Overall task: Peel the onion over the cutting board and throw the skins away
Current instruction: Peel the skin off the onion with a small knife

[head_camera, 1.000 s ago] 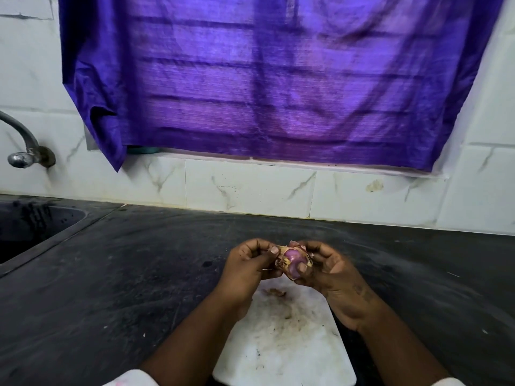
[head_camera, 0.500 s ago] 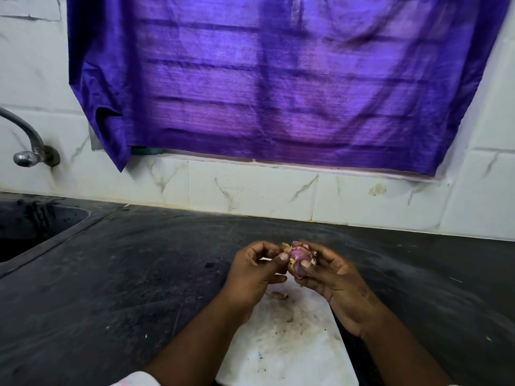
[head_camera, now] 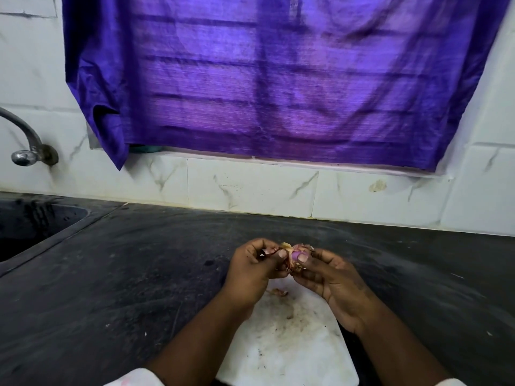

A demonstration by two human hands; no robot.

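onion (head_camera: 299,253) above cutting board (head_camera: 292,346) | board on counter (head_camera: 111,274) | sink (head_camera: 33,227) left

Both hands: right hand (head_camera: 331,277) holds onion (head_camera: 299,253), left hand (head_camera: 252,270) pinches skin (above cutting board (head_camera: 292,344)).
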